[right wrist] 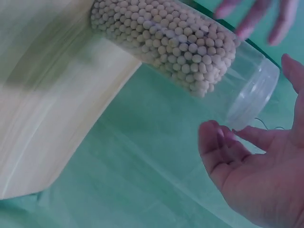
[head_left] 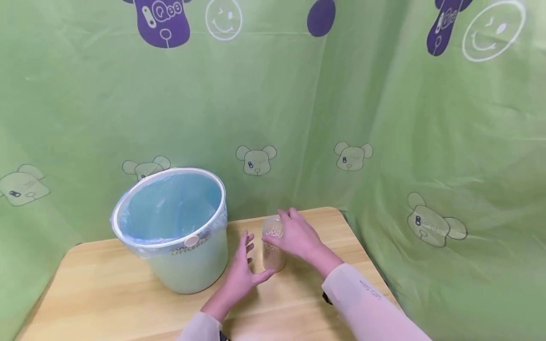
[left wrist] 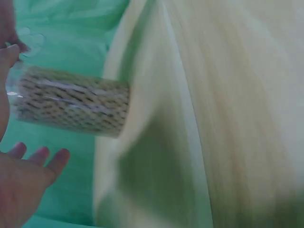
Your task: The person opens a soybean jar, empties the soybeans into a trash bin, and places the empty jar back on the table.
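A clear jar [head_left: 274,255] stands upright on the wooden table, filled most of the way with pale round beans [right wrist: 175,45]. Its see-through top [right wrist: 254,92] has no beans in it. My right hand [head_left: 300,237] is spread around the jar's top, thumb on one side and fingers on the other. Small gaps show near the fingertips in the right wrist view, and firm contact is not visible. To the left of the jar, my left hand [head_left: 241,274] has its fingers apart and thumb extended toward the jar's lower part, holding nothing.
Left of the hands stands a light green bucket [head_left: 187,272] lined with a clear bag. The wooden table [head_left: 102,284] ends just behind the jar. Green printed curtain [head_left: 264,104] hangs behind and on the right.
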Available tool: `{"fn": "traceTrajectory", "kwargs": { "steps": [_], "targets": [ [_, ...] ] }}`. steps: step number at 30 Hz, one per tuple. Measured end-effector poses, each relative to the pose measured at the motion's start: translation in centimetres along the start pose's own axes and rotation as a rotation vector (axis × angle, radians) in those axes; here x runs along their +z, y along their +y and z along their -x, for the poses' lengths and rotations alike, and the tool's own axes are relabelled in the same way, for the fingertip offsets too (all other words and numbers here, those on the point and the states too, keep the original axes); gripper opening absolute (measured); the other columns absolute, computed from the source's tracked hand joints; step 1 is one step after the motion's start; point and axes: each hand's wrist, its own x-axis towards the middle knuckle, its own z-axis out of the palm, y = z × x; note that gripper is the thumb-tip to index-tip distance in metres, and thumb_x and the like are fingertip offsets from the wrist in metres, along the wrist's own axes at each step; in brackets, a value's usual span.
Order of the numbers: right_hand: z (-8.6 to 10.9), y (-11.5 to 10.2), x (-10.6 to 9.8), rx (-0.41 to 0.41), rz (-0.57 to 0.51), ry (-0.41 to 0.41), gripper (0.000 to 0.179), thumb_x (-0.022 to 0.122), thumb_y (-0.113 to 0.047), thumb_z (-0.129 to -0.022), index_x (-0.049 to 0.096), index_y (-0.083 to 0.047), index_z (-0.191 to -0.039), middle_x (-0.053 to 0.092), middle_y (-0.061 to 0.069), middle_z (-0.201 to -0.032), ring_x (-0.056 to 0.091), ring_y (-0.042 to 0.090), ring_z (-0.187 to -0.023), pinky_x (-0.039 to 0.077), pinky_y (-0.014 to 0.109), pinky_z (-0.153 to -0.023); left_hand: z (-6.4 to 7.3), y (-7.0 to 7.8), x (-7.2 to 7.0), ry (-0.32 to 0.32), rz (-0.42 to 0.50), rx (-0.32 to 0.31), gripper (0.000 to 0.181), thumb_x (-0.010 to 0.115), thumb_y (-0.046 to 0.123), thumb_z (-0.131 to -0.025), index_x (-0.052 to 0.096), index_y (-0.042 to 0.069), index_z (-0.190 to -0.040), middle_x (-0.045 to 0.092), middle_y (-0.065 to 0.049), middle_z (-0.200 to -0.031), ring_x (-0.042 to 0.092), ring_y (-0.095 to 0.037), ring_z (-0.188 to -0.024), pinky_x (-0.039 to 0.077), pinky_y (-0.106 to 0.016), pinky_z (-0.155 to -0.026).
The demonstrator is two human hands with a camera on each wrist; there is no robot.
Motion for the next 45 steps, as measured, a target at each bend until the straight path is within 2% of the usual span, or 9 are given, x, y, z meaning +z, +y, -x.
{"fn": "traceTrajectory", "kwargs": {
  "steps": [5, 8, 13, 19, 27, 31, 37, 41, 45],
  "targets": [
    [-0.2, -0.1, 0.4, 0.004, 0.009, -0.022, 0.094, 0.079, -0.066, -0.091, 0.057, 0.000, -0.154, 0.056, 0.028, -0.154, 0.062, 0.045, -0.136, 0.057, 0.060, -0.114, -1.6, -2.7, 2.6, -0.058, 0.032, -0.113, 0.125, 0.095, 0.032, -0.083, 0.012, 0.007, -0.174, 0.027, -0.022, -0.178, 0.046, -0.052, -0.153, 0.046, -0.065, -0.122],
    [-0.3, -0.1, 0.1, 0.004, -0.001, -0.026, 0.089, 0.082, -0.061, -0.090, 0.060, 0.001, -0.150, 0.061, 0.025, -0.149, 0.065, 0.043, -0.129, 0.058, 0.059, -0.112, -2.5, -3.8, 3.7, -0.078, 0.102, -0.151, 0.116, 0.095, 0.029, -0.084, 0.021, 0.008, -0.172, 0.036, -0.023, -0.174, 0.050, -0.049, -0.151, 0.048, -0.064, -0.121],
    [-1.0, -0.4, -0.3, -0.013, -0.020, -0.031, 0.088, 0.084, -0.057, -0.090, 0.061, 0.003, -0.149, 0.064, 0.018, -0.133, 0.069, 0.037, -0.116, 0.062, 0.055, -0.105, -3.7, -4.7, 4.4, -0.054, 0.045, -0.125, 0.102, 0.096, 0.030, -0.083, 0.039, 0.008, -0.165, 0.055, -0.024, -0.159, 0.058, -0.044, -0.143, 0.050, -0.063, -0.120],
    [-1.1, -0.8, -0.1, 0.009, -0.027, -0.041, 0.088, 0.083, -0.056, -0.091, 0.058, 0.003, -0.151, 0.055, 0.026, -0.154, 0.066, 0.044, -0.129, 0.058, 0.059, -0.113, -3.9, -4.7, 4.5, -0.034, -0.055, -0.093, 0.092, 0.095, 0.032, -0.083, 0.049, 0.012, -0.160, 0.067, -0.018, -0.149, 0.066, -0.036, -0.136, 0.054, -0.056, -0.118],
    [-0.5, -1.0, -0.6, 0.000, -0.012, -0.016, 0.083, 0.082, -0.052, -0.088, 0.062, 0.004, -0.146, 0.060, 0.028, -0.151, 0.067, 0.045, -0.128, 0.060, 0.060, -0.109, -3.1, -3.6, 3.2, -0.009, -0.026, -0.079, 0.086, 0.097, 0.028, -0.081, 0.057, 0.016, -0.155, 0.072, -0.011, -0.143, 0.069, -0.032, -0.130, 0.057, -0.055, -0.114],
    [0.9, -1.3, -2.0, 0.031, -0.076, -0.015, 0.084, 0.079, -0.054, -0.089, 0.060, 0.001, -0.150, 0.051, 0.031, -0.162, 0.055, 0.052, -0.145, 0.052, 0.069, -0.115, -2.0, -2.1, 2.3, 0.017, -0.050, -0.044, 0.090, 0.099, 0.030, -0.077, 0.057, 0.014, -0.155, 0.070, -0.016, -0.141, 0.069, -0.034, -0.124, 0.059, -0.058, -0.110],
    [3.2, -1.9, -5.1, 0.023, -0.167, -0.057, 0.081, 0.070, -0.054, -0.095, 0.054, -0.005, -0.158, 0.055, 0.028, -0.159, 0.054, 0.053, -0.146, 0.051, 0.074, -0.113, 0.0, 0.7, -0.1, 0.052, -0.095, -0.029, 0.098, 0.100, 0.043, -0.074, 0.056, 0.016, -0.157, 0.062, -0.011, -0.130, 0.063, -0.024, -0.115, 0.057, -0.057, -0.110],
    [4.3, -1.7, -6.8, -0.031, -0.248, -0.124, 0.077, 0.067, -0.054, -0.100, 0.048, -0.012, -0.163, 0.059, 0.025, -0.154, 0.062, 0.047, -0.136, 0.058, 0.068, -0.107, 1.5, 2.3, -1.8, 0.064, -0.121, -0.009, 0.096, 0.100, 0.043, -0.073, 0.057, 0.020, -0.155, 0.056, -0.008, -0.124, 0.058, -0.020, -0.108, 0.059, -0.055, -0.106],
    [5.0, -1.9, -7.5, -0.074, -0.387, -0.221, 0.070, 0.069, -0.046, -0.103, 0.050, -0.012, -0.161, 0.063, 0.022, -0.144, 0.072, 0.031, -0.103, 0.065, 0.046, -0.084, 3.3, 3.3, -3.4, 0.083, -0.194, 0.061, 0.092, 0.100, 0.039, -0.072, 0.059, 0.017, -0.151, 0.060, -0.010, -0.135, 0.064, -0.026, -0.115, 0.061, -0.057, -0.106]
  ]
}}
